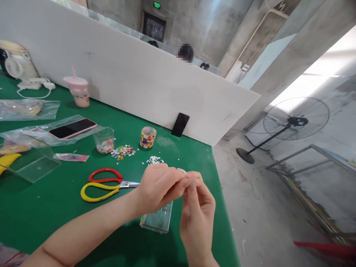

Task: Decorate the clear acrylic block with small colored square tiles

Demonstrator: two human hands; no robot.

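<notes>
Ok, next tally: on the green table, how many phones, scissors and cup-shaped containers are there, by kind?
Phones: 2 (flat phone, leaning phone)
Scissors: 1
Cup-shaped containers: 3 (pink drink cup, clear cup, tile-covered cup)
Total: 6

The person's left hand is curled, its fingertips meeting those of the upright, pinched right hand; the left forearm slants up toward the right hand.

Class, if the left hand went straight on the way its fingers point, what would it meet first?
The right hand: the left hand points towards it, and the two appear to touch, though their overlap makes the exact depth hard to judge.
</notes>
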